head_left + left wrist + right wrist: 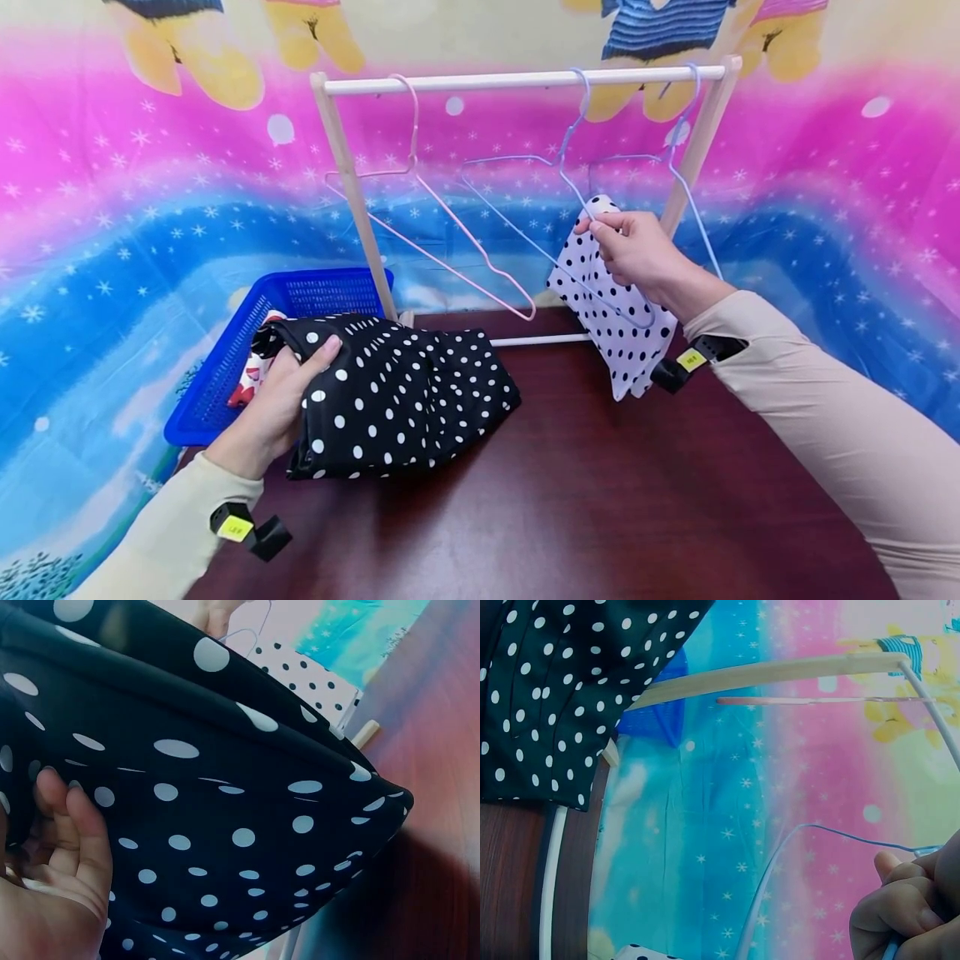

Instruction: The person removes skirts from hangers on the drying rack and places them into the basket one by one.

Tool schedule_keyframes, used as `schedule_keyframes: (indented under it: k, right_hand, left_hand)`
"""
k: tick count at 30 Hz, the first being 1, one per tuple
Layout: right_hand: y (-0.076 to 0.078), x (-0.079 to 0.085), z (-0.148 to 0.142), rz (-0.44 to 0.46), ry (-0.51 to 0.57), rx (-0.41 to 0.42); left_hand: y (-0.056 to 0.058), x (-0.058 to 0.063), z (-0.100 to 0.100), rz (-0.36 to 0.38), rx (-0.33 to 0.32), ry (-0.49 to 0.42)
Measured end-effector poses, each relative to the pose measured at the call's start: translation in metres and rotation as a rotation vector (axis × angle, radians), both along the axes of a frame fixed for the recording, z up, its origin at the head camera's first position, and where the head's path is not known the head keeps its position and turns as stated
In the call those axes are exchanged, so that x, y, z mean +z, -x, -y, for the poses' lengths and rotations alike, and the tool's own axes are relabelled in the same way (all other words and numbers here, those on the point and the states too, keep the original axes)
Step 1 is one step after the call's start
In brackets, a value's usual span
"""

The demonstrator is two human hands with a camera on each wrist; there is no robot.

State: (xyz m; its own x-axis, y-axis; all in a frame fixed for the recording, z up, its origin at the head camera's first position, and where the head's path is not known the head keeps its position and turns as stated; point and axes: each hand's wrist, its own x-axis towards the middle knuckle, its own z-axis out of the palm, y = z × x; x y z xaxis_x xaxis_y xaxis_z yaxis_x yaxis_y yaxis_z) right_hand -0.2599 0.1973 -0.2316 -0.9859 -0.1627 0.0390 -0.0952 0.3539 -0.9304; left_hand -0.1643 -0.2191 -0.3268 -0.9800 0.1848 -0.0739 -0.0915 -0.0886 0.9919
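My left hand (pixel 288 392) grips a black cloth with white polka dots (pixel 405 392) by its left end, thumb on top. The cloth spreads out to the right above the table. My right hand (pixel 637 246) pinches the sloping side of the middle blue wire hanger (pixel 558 160), whose hook is over the rack's rail. In the right wrist view, the fingers of this hand curl round the hanger's wire (pixel 855 838). A white cloth with black dots (pixel 600 292) hangs on the right-hand blue hanger (pixel 670 156), behind the middle hanger and partly hidden by my right hand.
A wooden rack (pixel 487 82) stands on the dark red table (pixel 525 500). On its left hangs a bare pink hanger (pixel 414 125). The blue basket (pixel 206 408) at the left holds a red-and-white cloth (pixel 251 375). A printed backdrop (pixel 847 192) surrounds the table.
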Motion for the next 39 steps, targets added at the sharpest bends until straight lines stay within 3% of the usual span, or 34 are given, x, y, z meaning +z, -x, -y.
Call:
schedule_keyframes:
  k: [13,22,34,39]
  right_hand:
    - [0.0,0.002,0.004,0.004,-0.003,-0.004]
    - [0.001,0.002,0.006,0.015,0.01,0.001]
    - [0.004,0.001,0.012,-0.004,0.005,0.008]
    - [0.005,0.001,0.014,0.003,0.016,0.006]
  left_hand:
    - [-0.002,0.005,0.002,0.002,0.031,-0.014]
    - [-0.003,0.008,0.005,-0.071,0.044,-0.012]
    - [0.002,0.024,0.004,-0.149,0.101,0.097]
    - [0.003,0.032,0.007,-0.163,0.09,0.144]
